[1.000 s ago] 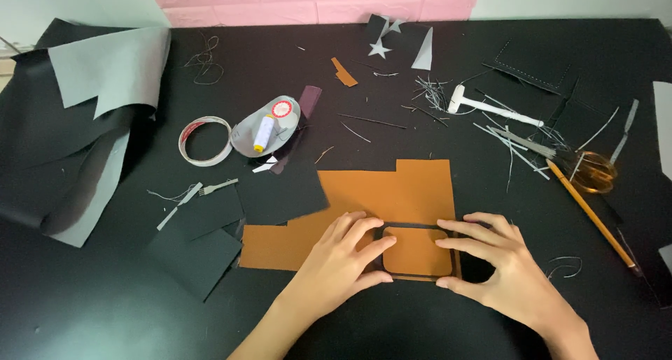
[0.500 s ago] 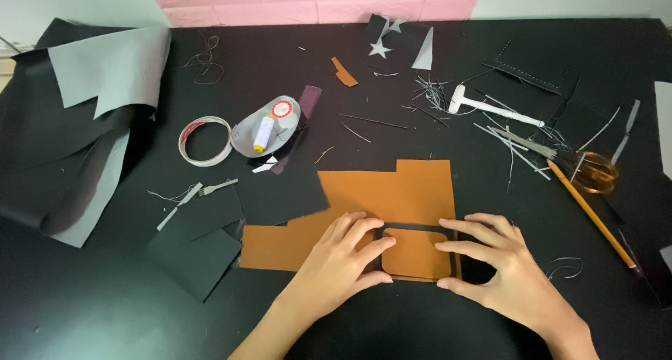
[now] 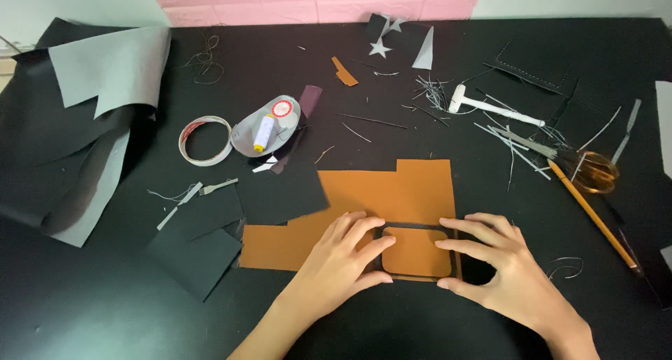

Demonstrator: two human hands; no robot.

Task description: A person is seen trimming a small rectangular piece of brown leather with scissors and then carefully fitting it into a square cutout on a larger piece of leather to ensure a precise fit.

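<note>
Tan leather under my fingers: a small rounded rectangular tan leather patch (image 3: 416,251) on a dark frame piece (image 3: 420,227), over the large stepped tan leather sheet (image 3: 392,195) near the black worktop's (image 3: 105,318) front edge. My left hand (image 3: 343,255) and right hand (image 3: 500,269) press flat, fingers spread, gripping nothing. Tape roll (image 3: 205,140) sits left; orange pencil (image 3: 591,214) lies right.

A leathercraft workbench; black mat (image 3: 140,325), leather offcuts (image 3: 392,192), tape roll (image 3: 205,140), mallet (image 3: 490,104)
</note>
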